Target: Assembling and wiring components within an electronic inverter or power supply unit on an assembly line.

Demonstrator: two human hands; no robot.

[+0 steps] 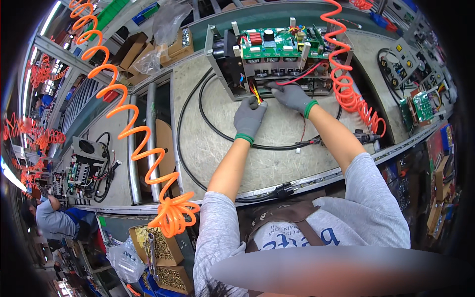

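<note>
An open-framed electrical unit (289, 70) with a green circuit board (281, 43) on top and a black fan (225, 48) at its left side stands before me. My left hand (249, 119), in a grey glove with a green cuff, is closed on a bundle of red, yellow and dark wires (255, 92) coming out of the unit's front. My right hand (295, 97), gloved alike, reaches to the unit's lower front. Its fingers are closed near the end of a red wire (303, 76); what they pinch is too small to make out.
A thick black cable (184, 116) loops over the worktable (227, 166). Orange coiled hoses (126, 116) hang at the left and beside the unit (345, 84). Other part-built units stand left (88, 163) and right (406, 64). Boxes of screws (166, 250) sit lower left. A person (57, 220) works far left.
</note>
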